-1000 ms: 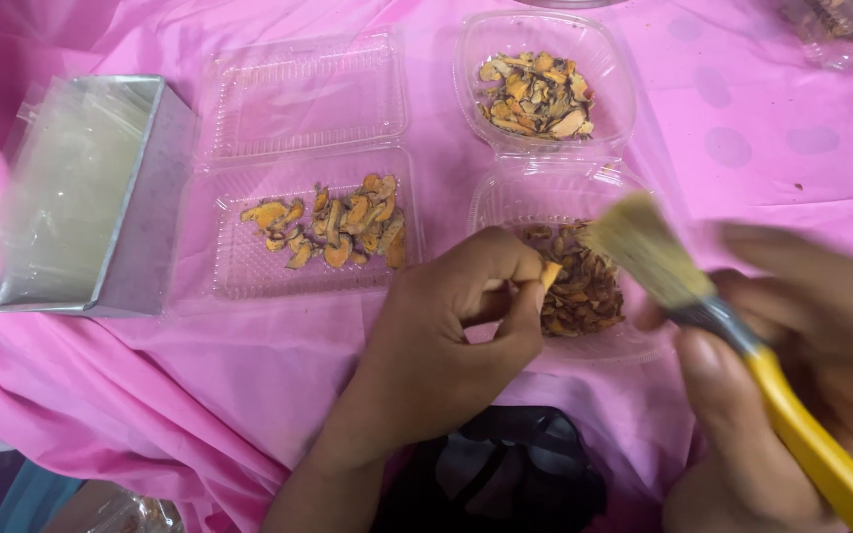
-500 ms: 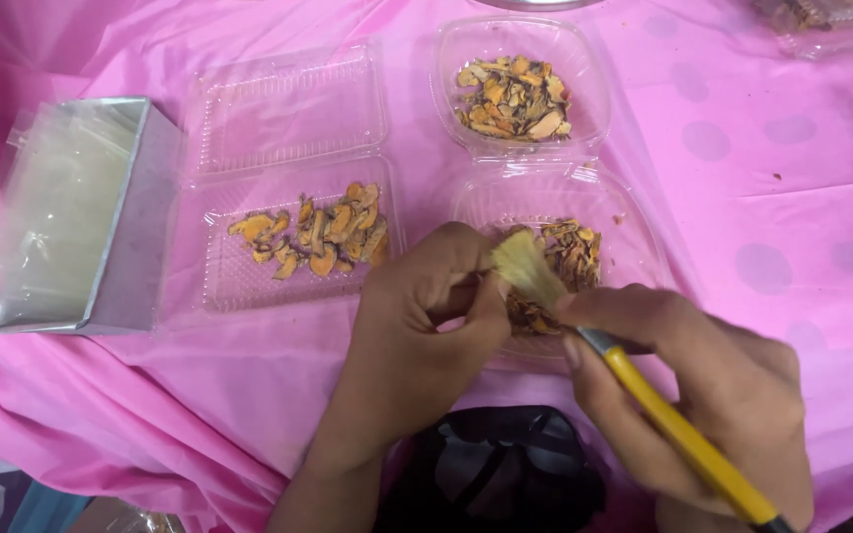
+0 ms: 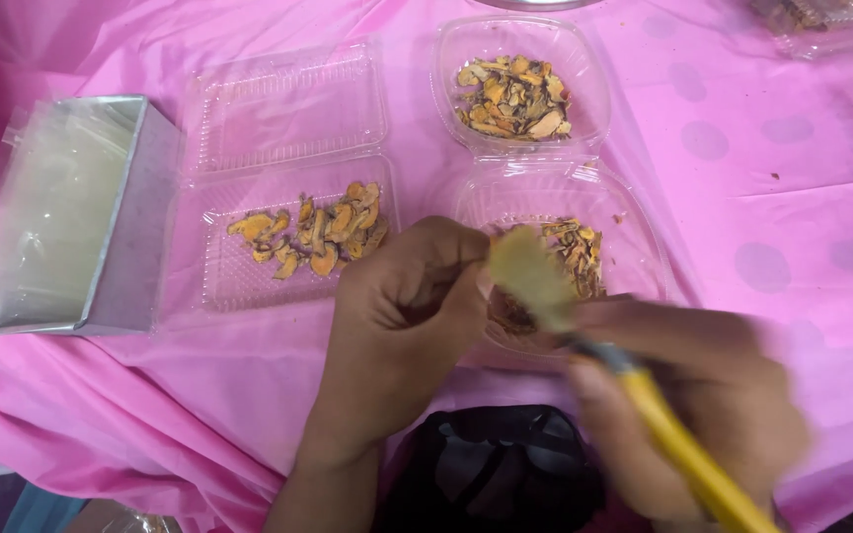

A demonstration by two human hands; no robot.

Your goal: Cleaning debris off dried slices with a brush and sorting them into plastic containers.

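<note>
The left hand (image 3: pixel 402 316) pinches a small piece, hidden by its fingers; the right hand (image 3: pixel 703 405) grips a yellow-handled brush (image 3: pixel 545 286), bristles against it. Orange pieces already lie in the left tray (image 3: pixel 298 237); darker ones wait in the clamshell (image 3: pixel 624 227).

Bright, even pink-tinted light, soft shadows; motion blur on right hand (image 3: pixel 703 395) and brush (image 3: pixel 535 281).

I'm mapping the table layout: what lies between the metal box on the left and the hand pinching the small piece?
In the head view, a clear hinged tray of orange dried slices lies between the metal box and the left hand.
</note>
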